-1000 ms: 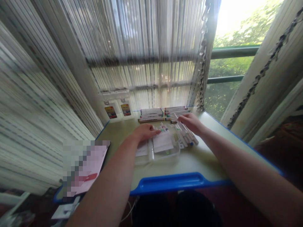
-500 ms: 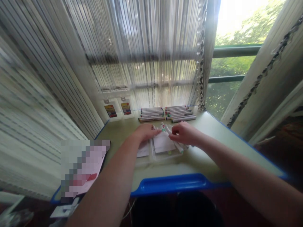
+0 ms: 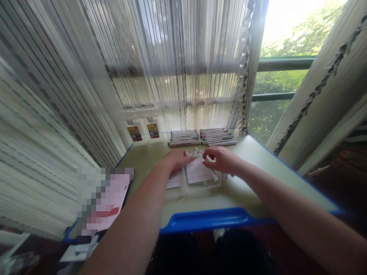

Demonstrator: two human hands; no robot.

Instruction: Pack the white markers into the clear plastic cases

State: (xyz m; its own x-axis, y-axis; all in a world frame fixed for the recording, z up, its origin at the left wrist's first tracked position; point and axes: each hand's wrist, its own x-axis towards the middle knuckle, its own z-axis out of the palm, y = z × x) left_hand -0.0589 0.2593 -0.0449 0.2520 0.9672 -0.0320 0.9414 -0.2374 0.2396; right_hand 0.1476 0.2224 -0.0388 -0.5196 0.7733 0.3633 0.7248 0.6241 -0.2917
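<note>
A clear plastic case (image 3: 203, 188) lies open on the desk, with a white card or paper (image 3: 197, 172) in it. Several white markers (image 3: 215, 176) with coloured ends, some green, lie loosely at its far and right sides. My left hand (image 3: 176, 157) is closed at the case's far left edge, its fingertips by the marker ends. Over the right part of the case, my right hand (image 3: 220, 158) is curled, thumb and forefinger apart above the markers. Blur hides whether its fingertips touch one.
Two groups of markers (image 3: 184, 137) (image 3: 217, 136) lie in rows at the desk's back. Two clear cases with printed labels (image 3: 134, 133) (image 3: 153, 131) stand at the back left. A pink sheet (image 3: 111, 200) is on the left; a blue tray edge (image 3: 210, 220) runs along the front.
My right hand has shifted slightly left, and its thumb and forefinger have parted. A marker under it lies a little further left. My left hand has stayed in place.
</note>
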